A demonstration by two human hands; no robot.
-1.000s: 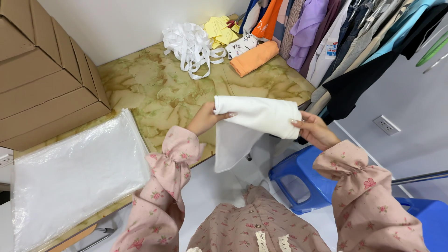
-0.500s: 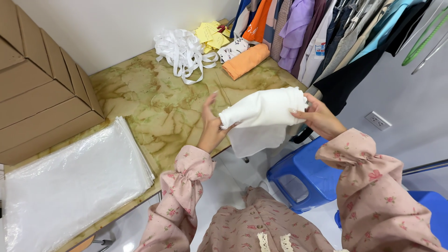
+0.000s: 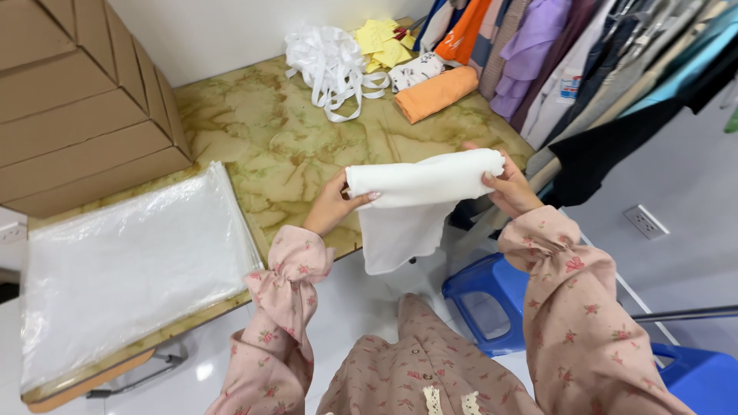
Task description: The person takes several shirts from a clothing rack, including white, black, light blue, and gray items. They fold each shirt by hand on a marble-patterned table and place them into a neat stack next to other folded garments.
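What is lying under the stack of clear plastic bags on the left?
Under the stack of clear plastic bags lies the marbled yellow-green tabletop, which shows around its far and right edges. The milky plastic hides whatever else may lie beneath.

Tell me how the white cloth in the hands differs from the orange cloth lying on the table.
The white cloth is held in the air by the left hand and right hand; the orange cloth lies on the table, untouched. The white cloth is only partly rolled, a loose flap hanging below; the orange cloth is a compact roll. The white cloth looks larger than the orange cloth. Both are plain fabric.
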